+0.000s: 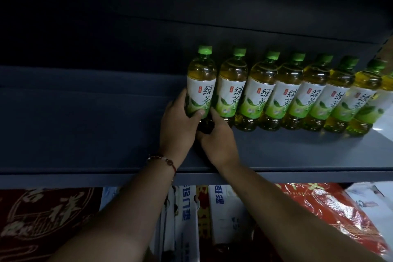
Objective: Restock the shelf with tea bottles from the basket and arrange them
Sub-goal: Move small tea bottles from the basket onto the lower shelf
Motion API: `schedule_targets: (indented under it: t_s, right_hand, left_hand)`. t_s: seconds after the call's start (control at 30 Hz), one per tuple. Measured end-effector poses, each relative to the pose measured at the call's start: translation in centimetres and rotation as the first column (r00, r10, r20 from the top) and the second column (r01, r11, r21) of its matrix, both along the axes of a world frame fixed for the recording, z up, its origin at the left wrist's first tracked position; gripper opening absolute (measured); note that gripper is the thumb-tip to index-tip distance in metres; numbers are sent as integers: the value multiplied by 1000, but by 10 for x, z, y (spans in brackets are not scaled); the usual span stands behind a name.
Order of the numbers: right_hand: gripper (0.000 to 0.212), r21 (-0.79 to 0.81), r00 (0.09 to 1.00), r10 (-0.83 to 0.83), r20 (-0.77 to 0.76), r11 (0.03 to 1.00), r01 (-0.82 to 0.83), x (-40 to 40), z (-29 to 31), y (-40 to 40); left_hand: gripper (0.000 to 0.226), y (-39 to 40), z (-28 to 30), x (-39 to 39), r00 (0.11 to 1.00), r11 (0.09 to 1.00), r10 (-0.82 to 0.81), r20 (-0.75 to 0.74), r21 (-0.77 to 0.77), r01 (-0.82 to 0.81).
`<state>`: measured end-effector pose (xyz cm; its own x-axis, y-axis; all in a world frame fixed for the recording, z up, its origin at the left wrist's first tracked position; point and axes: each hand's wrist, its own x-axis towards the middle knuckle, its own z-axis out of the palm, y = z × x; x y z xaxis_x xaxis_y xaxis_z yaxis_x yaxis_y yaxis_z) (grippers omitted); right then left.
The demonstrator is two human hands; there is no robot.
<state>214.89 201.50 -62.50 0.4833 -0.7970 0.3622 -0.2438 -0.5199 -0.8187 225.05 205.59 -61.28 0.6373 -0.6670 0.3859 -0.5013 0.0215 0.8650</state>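
Observation:
A row of several green tea bottles with green caps and white-green labels stands on the grey shelf (85, 130), running from the middle to the right edge. The leftmost bottle (202, 78) stands upright at the row's left end. My left hand (178, 125) grips its lower part, thumb across the label's bottom. My right hand (217, 138) holds the same bottle's base from the right, with its fingers reaching between this bottle and the neighbour bottle (231, 87). The basket is out of view.
The shelf's left half is bare and dark. A dark shelf board hangs above the bottles. Below the shelf edge (297, 176) lie boxed goods: a dark red box (42, 219), white boxes with blue print (187, 219) and a red wrapped pack (331, 215).

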Motion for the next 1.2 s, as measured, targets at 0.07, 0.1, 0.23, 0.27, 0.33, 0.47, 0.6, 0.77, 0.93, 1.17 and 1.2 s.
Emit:
schedule_targets:
  t_s: [0.07,0.1,0.23,0.27,0.33,0.47,0.6,0.77,0.93,1.17,1.2]
  right_hand:
    - [61,16,1000,16,-5,1000,-16,0,2,-1]
    - [60,26,1000,23,-3,999,-23,0,3,-2]
    - [60,80,999,44,-14,996,-43,-2,6,-5]
    - [60,85,998,51,-30,995,-49,-4,8,-5]
    - [58,80,996,64,-62,995,-59,-7,12,-5]
    - [52,78,989,74,-130,995,-64,-19,21,0]
    - [44,5,950,90,-300,996,-92,-43,30,6]
    - [62,-217,806,-40,-591,970,-111,-93,36,8]
    - [72,-314,630,-208,-748,948,-59,-167,42,12]
    - [74,-310,527,-333,-782,941,134,-288,50,31]
    - [74,-320,515,-361,-777,932,170,-307,49,33]
  left_hand:
    - [68,-4,-1,2,1000,1000,0,-4,-6,0]
    - [68,-6,-2,3,1000,1000,-2,-6,-10,2]
    - [65,-6,-2,2,1000,1000,-13,9,-14,13]
    - [63,-5,-2,2,1000,1000,-15,13,-10,15]
    - [54,-3,-1,1,999,1000,-19,27,1,19]
    - [46,8,1,-4,992,996,-6,127,86,-5]
    - [45,28,6,-17,945,959,-7,326,269,-85]
    - [55,49,11,-58,879,926,-119,463,372,-70]
    - [70,53,10,-113,768,893,-305,563,449,26]
    - [76,36,20,-205,620,784,-545,565,606,137]
    - [77,33,21,-221,595,772,-573,564,614,162]
